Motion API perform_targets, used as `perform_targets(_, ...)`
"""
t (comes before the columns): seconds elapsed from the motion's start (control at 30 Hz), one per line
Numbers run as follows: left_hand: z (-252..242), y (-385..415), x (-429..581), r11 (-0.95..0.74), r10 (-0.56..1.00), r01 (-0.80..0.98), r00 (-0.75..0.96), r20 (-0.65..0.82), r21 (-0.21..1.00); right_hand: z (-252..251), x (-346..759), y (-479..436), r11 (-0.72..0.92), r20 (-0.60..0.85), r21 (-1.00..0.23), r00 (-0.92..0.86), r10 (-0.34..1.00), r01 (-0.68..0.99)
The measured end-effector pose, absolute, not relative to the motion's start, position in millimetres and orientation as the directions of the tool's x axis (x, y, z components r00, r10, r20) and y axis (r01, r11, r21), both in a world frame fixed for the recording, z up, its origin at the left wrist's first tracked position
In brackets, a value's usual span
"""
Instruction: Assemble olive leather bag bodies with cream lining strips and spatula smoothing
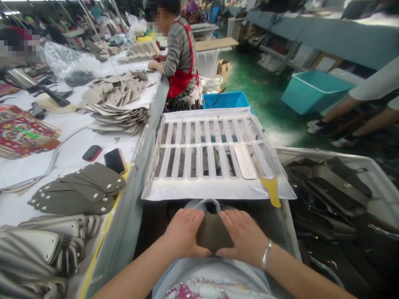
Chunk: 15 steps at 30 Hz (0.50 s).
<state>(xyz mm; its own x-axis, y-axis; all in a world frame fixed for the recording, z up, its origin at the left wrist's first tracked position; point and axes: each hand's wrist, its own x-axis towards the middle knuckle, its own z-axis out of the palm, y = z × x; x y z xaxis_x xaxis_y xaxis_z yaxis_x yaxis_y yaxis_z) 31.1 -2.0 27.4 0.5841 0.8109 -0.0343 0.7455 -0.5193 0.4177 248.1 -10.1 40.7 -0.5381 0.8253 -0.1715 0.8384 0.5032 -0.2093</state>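
Low in the middle, a dark olive leather-like piece point(215, 233) is held between both hands. My left hand point(186, 232) is closed on its left side, and my right hand point(241, 233) grips its right side; the thumbs nearly meet at its lower edge. A pale cord-like loop point(208, 202) curves above the piece; whether it is attached I cannot tell. Just beyond my hands lies a white slatted plastic rack point(187, 189), bearing a narrow white strip point(245, 160) and a yellow tapered piece point(271, 189).
At left, a long table point(124, 224) carries fanned olive panels point(81, 187), stacked curved pieces point(28, 253) and a phone point(114, 161). A bin point(368, 166) of dark leather-like items stands at right. A co-worker point(183, 54) sits ahead, near a blue bin point(226, 99).
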Motion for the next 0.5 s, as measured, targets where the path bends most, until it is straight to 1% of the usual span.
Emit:
perform_targets(0.17, 29, 1, 32, -0.504, 0.811, 0.748, 0.581, -0.060, 0.432, 41, 245, -3, 0.547, -0.217, -0.198, -0.580, 0.785, 0.813)
perform_targets(0.4, 29, 2, 34, -0.495, 0.806, 0.742, 0.587, -0.080, 0.453, 46, 242, 11, 0.564, -0.302, -0.300, -0.638, 0.709, 0.769)
perform_targets(0.5, 30, 2, 34, -0.482, 0.809, 0.743, 0.581, -0.090, 0.463, 48, 238, 17, 0.533, -0.339, -0.299, -0.610, 0.716, 0.792)
